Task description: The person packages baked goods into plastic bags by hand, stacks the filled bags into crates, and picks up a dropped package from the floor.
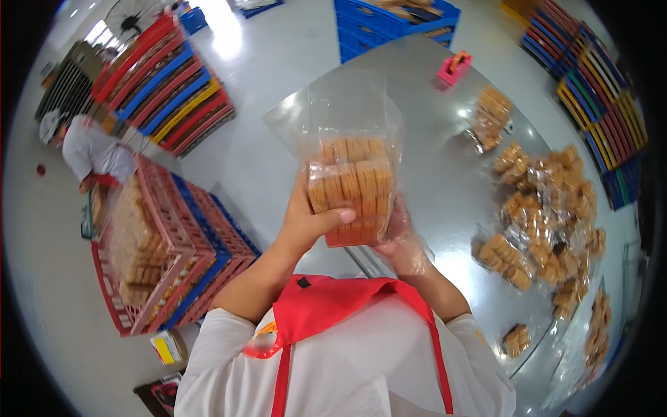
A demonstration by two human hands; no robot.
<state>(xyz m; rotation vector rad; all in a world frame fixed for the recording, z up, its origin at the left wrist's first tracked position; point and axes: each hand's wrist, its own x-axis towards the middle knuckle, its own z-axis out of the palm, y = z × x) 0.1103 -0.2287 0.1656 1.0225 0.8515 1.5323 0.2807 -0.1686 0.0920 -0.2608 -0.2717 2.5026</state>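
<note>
A clear plastic bag of stacked biscuits [354,182] is held upright in front of my chest, its empty top part rising above the rows. My left hand [309,219] grips its left side, with the thumb laid across the front. On the lower right, my right hand [399,236] supports the bag from the side and behind; its fingers are mostly hidden by it. Over the steel table, to the right, lies a pile of smaller clear packs of biscuits [549,215], and one such pack [515,340] lies apart near the front.
Stacked pink and blue crates [201,257] holding bagged biscuits stand left, with a co-worker [94,149] behind them. A pink holder [453,69] sits on the far part of the steel table [438,167]. Blue crates [361,31] stand beyond; more crate stacks [590,90] line the right.
</note>
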